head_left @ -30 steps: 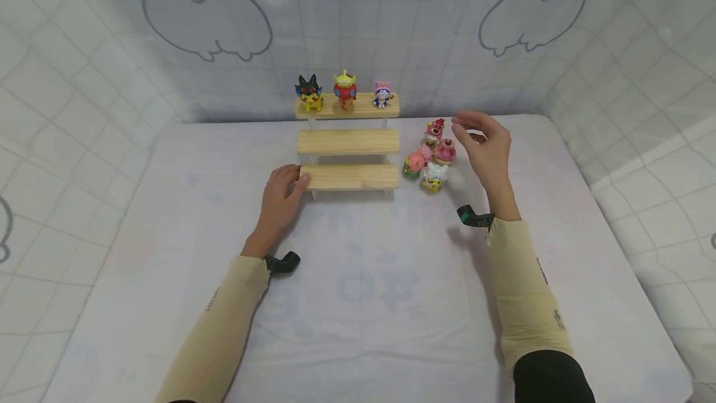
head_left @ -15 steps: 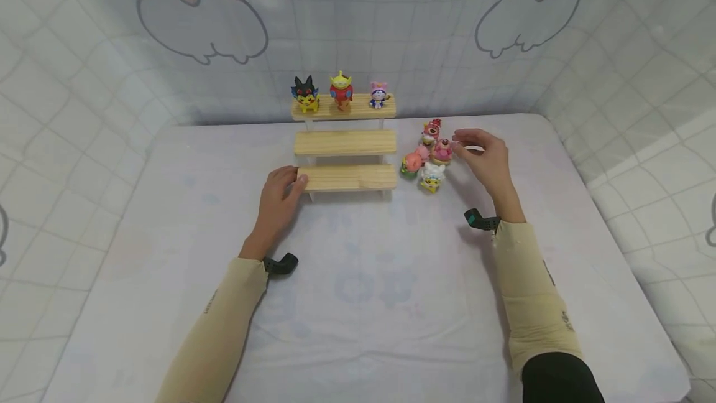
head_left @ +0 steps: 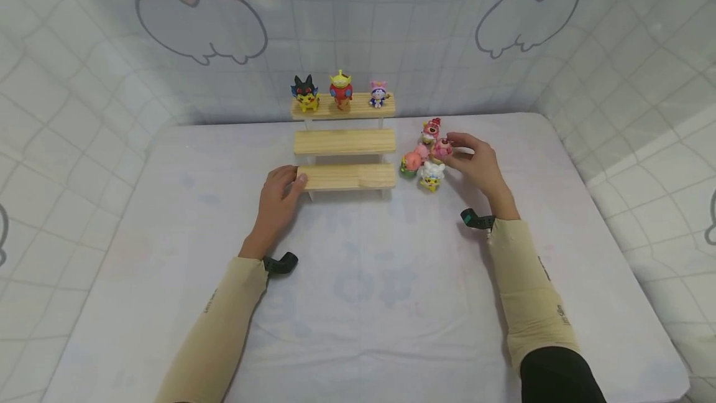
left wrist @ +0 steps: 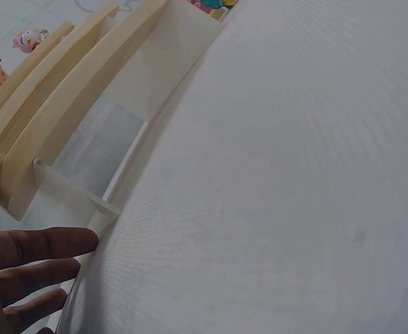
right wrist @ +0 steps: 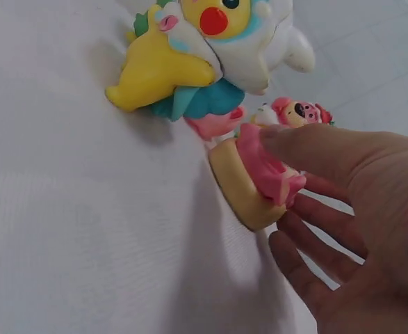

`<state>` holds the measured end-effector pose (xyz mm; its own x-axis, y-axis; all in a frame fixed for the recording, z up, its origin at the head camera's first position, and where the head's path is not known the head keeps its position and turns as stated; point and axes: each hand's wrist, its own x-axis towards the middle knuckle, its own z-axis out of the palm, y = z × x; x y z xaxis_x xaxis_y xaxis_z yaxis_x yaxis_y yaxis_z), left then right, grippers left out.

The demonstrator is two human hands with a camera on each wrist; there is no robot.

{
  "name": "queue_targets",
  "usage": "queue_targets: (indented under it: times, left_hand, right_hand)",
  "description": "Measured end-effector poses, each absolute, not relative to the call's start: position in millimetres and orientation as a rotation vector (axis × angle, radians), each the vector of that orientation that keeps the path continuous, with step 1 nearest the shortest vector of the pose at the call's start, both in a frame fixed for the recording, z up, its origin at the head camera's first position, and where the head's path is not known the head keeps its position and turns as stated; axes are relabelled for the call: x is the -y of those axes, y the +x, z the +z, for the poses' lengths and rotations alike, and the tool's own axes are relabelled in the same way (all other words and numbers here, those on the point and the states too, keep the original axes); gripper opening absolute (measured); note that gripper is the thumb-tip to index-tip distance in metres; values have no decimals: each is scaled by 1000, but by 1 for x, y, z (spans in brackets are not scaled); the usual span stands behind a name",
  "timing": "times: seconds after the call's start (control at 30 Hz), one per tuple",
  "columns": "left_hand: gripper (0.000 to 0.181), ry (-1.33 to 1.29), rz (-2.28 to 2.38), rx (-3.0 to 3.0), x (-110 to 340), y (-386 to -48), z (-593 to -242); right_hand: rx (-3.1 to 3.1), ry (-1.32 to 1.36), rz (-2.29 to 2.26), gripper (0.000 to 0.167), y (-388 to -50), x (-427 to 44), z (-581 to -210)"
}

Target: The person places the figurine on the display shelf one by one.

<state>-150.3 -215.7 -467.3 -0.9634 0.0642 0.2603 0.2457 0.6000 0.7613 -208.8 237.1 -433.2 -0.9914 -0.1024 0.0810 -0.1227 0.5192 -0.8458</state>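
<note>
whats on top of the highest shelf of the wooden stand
The top shelf bears a black-eared figurine, a red-and-yellow figurine and a pink-eared figurine; the wood under them is covered.

The round-based figurine (right wrist: 254, 163) is pink over tan, the tiered shelf (head_left: 344, 142) yellowish wood-grained, the backdrop (head_left: 363, 23) grey-gridded.

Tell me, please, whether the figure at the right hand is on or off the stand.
Off: the figure is to the right of the stand, held by the right hand.
</note>
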Motion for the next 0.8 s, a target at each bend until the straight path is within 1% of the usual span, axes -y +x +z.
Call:
queue_targets:
  times: [0.17,0.37,0.6,0.8]
  left_hand:
    - [48,-246,-1310,2637,215,-150,-467]
    - [47,-261,-1308,2636,215,-151,-467]
    - [50,-247,-1290,2652,217,-150,-466]
    - [47,-260,-1300,2629,216,-151,-468]
  right_hand:
    - [2780,189,1481,59,-211,-238,-438]
    - [2785,159,1432,55,-214,-238,-443]
    - [2761,190,1443,54,-214,-235,-446]
    - [2725,126,1446,55,-212,-236,-449]
